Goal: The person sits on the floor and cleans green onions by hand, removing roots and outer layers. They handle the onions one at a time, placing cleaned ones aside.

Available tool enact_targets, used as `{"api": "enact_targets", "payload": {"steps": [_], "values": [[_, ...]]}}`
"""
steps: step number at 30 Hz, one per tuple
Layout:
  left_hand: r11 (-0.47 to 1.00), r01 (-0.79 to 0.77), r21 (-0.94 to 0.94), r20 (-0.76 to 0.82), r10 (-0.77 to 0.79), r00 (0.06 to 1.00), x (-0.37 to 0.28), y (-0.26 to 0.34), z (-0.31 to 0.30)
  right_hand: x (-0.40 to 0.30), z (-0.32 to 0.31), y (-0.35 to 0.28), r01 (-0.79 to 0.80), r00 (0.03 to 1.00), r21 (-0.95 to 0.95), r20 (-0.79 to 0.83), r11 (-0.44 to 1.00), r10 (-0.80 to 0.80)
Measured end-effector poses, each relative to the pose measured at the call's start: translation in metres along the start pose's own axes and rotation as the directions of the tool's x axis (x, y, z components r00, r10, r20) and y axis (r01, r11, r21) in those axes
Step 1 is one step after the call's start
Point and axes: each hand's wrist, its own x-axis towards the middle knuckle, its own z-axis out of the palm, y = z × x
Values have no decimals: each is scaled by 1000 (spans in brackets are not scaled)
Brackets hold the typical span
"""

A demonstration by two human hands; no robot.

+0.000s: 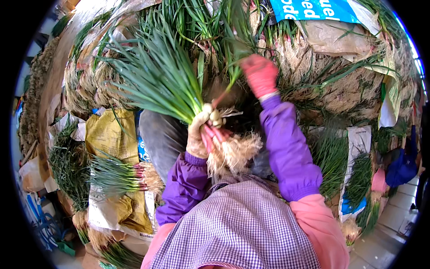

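Note:
My left hand (201, 129), in a pale, soiled glove, grips a bunch of green onions (168, 77) around the stems. Its green leaves fan out to the upper left, and the reddish stems and tan roots (235, 153) point to the lower right. My right hand (260, 75), in a red glove, is raised to the right of the bunch and blurred. A single stalk (228, 89) runs from beside the right hand's fingers down to the bunch; whether the fingers close on it is hidden by blur.
Piled green onions with matted roots (342, 80) lie ahead. At the left, a smaller bunch (124, 176) rests on yellow and white sacks (111, 131), beside wilted greens (67, 164). More greens (331, 161) lie at the right. A blue sheet (315, 10) bearing writing covers part of the pile.

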Motion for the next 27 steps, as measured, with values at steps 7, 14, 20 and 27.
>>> {"api": "enact_targets", "payload": {"steps": [7, 14, 20, 27], "values": [[946, -96, -309, 226, 172, 959, 0, 0, 12, -21, -41, 59, -544, 775, 827, 561, -145, 292], [980, 177, 86, 17, -179, 984, -14, -14, -10, -62, -78, -78, -399, 917, 907, 390, 136, 84], [901, -198, 386, -7, 217, 976, -11, 15, 6, -46, -119, -48, -320, 943, 750, 191, 579, 273], [952, -128, 278, 52, 119, 992, -12, 10, 28, -100, -90, -84, 78, 926, 359, 318, 930, -201]]}}
